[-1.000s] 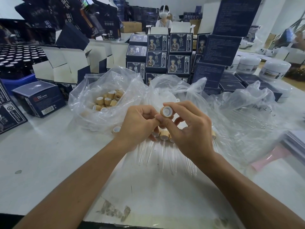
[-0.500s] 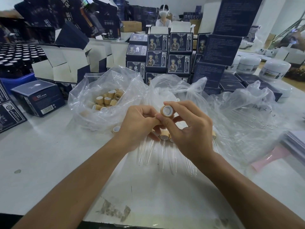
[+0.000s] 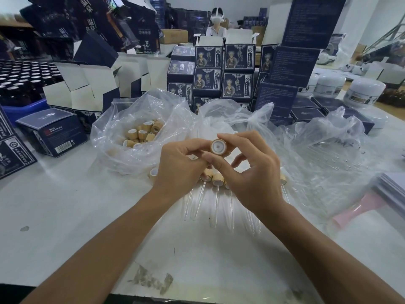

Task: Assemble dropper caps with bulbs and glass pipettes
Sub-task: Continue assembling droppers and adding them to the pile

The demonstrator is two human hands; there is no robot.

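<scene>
My right hand (image 3: 247, 172) pinches a tan wooden dropper cap (image 3: 218, 147) between thumb and fingers, its white-lined open end facing me. My left hand (image 3: 178, 170) meets it from the left, fingertips touching the cap's side; what those fingers hold is hidden. Below my hands several assembled droppers (image 3: 217, 194) lie in a row on the table, tan caps away from me and glass pipettes pointing toward me. A clear plastic bag (image 3: 122, 154) at the left holds several loose caps (image 3: 144, 132). Another clear bag (image 3: 328, 163) at the right holds loose glass pipettes.
Stacks of dark blue product boxes (image 3: 223, 73) stand behind the bags. Open white-flapped cartons (image 3: 87, 84) and dark bottles (image 3: 19, 80) fill the back left. White jars (image 3: 363, 91) stand at the back right. A pink object (image 3: 359, 209) lies at the right. A masked person (image 3: 215, 23) sits far behind.
The cap stays between my two hands at the same spot; my fingers have shifted only slightly around it.
</scene>
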